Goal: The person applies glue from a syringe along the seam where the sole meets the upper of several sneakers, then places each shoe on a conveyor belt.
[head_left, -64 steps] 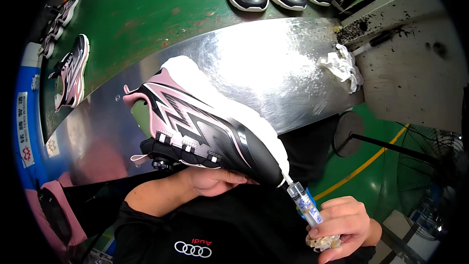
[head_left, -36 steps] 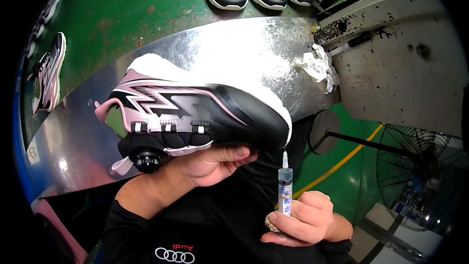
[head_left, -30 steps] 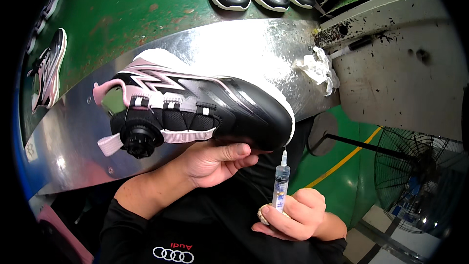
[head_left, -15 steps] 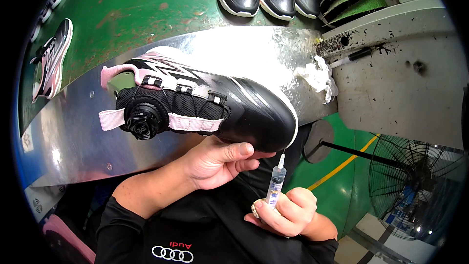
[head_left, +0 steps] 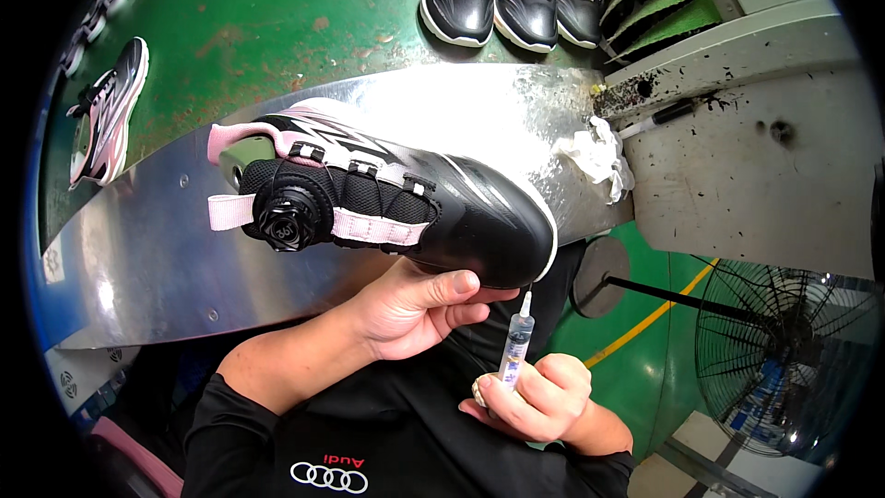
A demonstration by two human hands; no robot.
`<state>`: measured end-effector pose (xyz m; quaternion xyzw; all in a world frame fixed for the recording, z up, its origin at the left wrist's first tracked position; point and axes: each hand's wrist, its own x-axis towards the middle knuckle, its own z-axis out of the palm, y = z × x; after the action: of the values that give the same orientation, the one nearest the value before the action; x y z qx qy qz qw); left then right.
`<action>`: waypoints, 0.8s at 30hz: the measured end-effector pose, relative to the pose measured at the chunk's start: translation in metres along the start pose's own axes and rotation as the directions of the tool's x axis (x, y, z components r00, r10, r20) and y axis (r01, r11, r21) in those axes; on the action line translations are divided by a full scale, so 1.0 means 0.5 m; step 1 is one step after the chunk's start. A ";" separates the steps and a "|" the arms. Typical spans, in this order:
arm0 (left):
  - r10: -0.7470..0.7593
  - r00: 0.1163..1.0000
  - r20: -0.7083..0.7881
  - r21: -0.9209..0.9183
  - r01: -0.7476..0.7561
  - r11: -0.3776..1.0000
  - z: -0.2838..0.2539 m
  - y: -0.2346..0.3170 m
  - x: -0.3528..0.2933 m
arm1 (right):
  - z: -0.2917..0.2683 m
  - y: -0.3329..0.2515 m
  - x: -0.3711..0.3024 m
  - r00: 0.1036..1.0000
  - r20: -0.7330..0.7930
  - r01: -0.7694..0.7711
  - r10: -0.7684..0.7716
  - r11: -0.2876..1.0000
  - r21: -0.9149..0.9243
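Observation:
A black and pink sports shoe [head_left: 489,221] with a round black lacing dial and a green insert in its opening lies on its side, toe to the right. My left hand [head_left: 424,309] grips it from below near the forefoot, thumb along the near side; the other fingers are partly hidden beneath it. In my right hand [head_left: 535,397] is a clear syringe [head_left: 517,337], held upright with its tip at the sole edge by the toe. Something pale and crumpled is tucked within the right fingers. Whether the tip touches the shoe I cannot tell.
Beneath the shoe runs a shiny metal bench edge [head_left: 157,249]. Several finished shoes [head_left: 458,5] stand at the back, and another shoe [head_left: 115,115] lies at the left. White crumpled tissue [head_left: 599,161] and a marker [head_left: 659,117] rest at the right. A black fan [head_left: 784,341] stands beyond.
The shoe's heel end has shifted slightly right in the picture, and the background has shifted slightly too. The syringe tip stays near the toe edge, with both hands keeping their hold.

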<state>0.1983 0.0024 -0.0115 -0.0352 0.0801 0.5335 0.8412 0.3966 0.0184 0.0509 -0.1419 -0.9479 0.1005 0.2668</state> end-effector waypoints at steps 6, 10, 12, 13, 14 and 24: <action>0.018 1.000 0.010 0.005 -0.018 1.000 0.001 0.000 -0.003 | 0.004 -0.001 -0.001 1.000 -0.008 -0.003 0.003 1.000 0.015; 0.022 1.000 0.009 0.018 -0.022 1.000 0.000 -0.004 -0.001 | -0.003 -0.001 0.001 1.000 0.001 -0.005 0.005 1.000 0.019; 0.023 1.000 0.004 0.025 -0.023 0.999 0.000 -0.006 0.002 | -0.003 0.001 0.000 1.000 0.001 -0.007 0.007 1.000 0.026; 0.023 1.000 0.000 0.027 -0.023 0.999 0.001 -0.007 0.004 | -0.004 0.004 -0.001 1.000 -0.003 -0.006 0.006 1.000 0.031; 0.020 1.000 -0.001 0.030 -0.020 0.999 0.001 -0.008 0.006 | -0.005 0.005 -0.003 1.000 -0.006 -0.006 0.007 0.999 0.032; -0.035 0.999 0.018 0.023 0.035 0.999 -0.030 -0.003 -0.002 | -0.067 -0.008 -0.042 0.995 -0.091 0.037 -0.034 0.999 0.034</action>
<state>0.1978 -0.0014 -0.0259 -0.0220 0.0776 0.5181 0.8515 0.4309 0.0115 0.0701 -0.1247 -0.9353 0.1060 0.3137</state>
